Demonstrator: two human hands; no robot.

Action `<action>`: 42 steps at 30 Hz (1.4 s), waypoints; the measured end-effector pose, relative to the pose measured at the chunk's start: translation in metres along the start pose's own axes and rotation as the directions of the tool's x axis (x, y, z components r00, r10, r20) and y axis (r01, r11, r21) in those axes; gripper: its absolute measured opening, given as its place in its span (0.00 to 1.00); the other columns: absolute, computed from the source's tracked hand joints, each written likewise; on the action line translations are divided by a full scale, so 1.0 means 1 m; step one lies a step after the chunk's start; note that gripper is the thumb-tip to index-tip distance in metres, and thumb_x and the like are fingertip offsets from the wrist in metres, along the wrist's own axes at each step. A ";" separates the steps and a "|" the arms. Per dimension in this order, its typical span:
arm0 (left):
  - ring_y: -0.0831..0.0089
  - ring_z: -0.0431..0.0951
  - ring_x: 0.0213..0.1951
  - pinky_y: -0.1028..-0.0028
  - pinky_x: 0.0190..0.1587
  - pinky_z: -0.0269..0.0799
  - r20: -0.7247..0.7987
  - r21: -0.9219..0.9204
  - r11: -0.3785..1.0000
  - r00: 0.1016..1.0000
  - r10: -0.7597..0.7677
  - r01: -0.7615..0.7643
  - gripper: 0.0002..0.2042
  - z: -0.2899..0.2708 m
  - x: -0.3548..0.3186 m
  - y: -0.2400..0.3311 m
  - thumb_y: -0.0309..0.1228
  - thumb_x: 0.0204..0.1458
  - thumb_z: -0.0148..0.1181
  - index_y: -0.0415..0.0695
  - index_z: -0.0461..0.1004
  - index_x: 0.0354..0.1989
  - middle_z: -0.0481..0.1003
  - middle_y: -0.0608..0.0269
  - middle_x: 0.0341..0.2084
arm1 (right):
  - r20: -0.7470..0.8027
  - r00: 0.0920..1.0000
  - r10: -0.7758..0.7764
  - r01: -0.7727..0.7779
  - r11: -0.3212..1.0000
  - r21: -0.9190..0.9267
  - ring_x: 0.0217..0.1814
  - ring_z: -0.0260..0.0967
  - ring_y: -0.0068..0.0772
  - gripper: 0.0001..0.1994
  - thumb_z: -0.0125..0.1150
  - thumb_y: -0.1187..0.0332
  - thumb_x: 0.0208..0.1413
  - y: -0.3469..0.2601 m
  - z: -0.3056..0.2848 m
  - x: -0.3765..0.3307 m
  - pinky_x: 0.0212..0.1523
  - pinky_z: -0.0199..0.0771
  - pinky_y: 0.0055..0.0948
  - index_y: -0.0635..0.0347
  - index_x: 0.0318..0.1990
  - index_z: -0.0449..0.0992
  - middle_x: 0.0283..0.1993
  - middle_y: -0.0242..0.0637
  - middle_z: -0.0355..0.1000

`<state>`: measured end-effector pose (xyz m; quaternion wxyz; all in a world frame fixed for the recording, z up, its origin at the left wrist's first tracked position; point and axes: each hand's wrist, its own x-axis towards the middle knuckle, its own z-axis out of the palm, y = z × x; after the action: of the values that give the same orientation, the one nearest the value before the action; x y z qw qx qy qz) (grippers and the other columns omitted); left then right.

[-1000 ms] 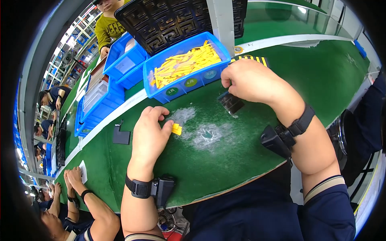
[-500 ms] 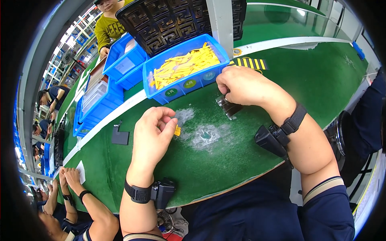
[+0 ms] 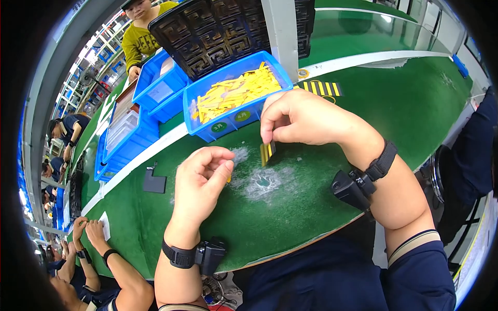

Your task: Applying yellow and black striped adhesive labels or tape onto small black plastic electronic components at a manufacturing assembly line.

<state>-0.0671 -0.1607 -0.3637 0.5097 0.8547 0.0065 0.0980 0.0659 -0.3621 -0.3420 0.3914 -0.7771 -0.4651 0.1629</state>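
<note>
You have two hands over the green table point(image 3: 290, 217), each with one item. Your right hand point(image 3: 272, 136), in the middle of the frame, pinches one dark strip with yellow bars point(image 3: 267, 153) between thumb and fingers, hanging tilted above the tabletop. Your left hand point(image 3: 223, 168), left of centre, is curled with the thumb close to the fingers on one small yellow piece point(image 3: 229, 179); only a sliver of it shows below the thumb

At least three blue bins stand in the upper left to upper middle. The nearest bin point(image 3: 228, 129) holds a heap of yellow pieces point(image 3: 236, 93), too many to count; the left bin point(image 3: 137, 142) holds pale sheets point(image 3: 122, 130) on edge; the far bin point(image 3: 147, 93) has contents you cannot make out clearly. A second barred strip point(image 3: 321, 88) lies right of the yellow heap, and one black L-shaped plate point(image 3: 155, 183) lies left of your left hand
</note>
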 end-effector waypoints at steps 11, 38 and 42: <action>0.84 0.71 0.32 0.83 0.36 0.68 0.182 -0.324 0.931 0.977 -0.112 0.167 0.07 0.017 -0.003 0.003 0.25 0.50 0.60 0.38 0.73 0.37 0.74 0.69 0.30 | -0.123 0.958 -0.260 0.287 0.847 0.448 0.36 0.69 0.22 0.06 0.56 0.79 0.40 0.002 0.019 0.005 0.40 0.68 0.22 0.61 0.26 0.78 0.30 0.31 0.73; 0.84 0.70 0.22 0.83 0.25 0.66 0.307 -0.161 0.933 0.915 -0.263 0.322 0.15 0.034 -0.004 0.002 0.21 0.48 0.59 0.36 0.67 0.45 0.73 0.68 0.21 | -0.594 0.643 0.484 -0.715 0.657 -0.238 0.40 0.73 0.45 0.09 0.62 0.71 0.40 0.091 -0.067 -0.014 0.43 0.72 0.36 0.59 0.33 0.78 0.35 0.46 0.75; 0.86 0.69 0.21 0.88 0.19 0.58 0.304 -0.140 0.947 0.923 -0.236 0.288 0.17 0.036 -0.001 0.000 0.22 0.48 0.59 0.39 0.66 0.47 0.72 0.69 0.22 | -0.713 0.628 0.312 -0.591 0.787 -0.176 0.30 0.72 0.34 0.10 0.65 0.72 0.40 0.103 -0.073 -0.018 0.34 0.72 0.30 0.63 0.33 0.78 0.27 0.43 0.74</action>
<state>-0.0615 -0.1918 -0.3799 0.5899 0.8010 0.0390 -0.0945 0.1627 -0.4376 -0.3759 0.3074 -0.9380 -0.1065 -0.1192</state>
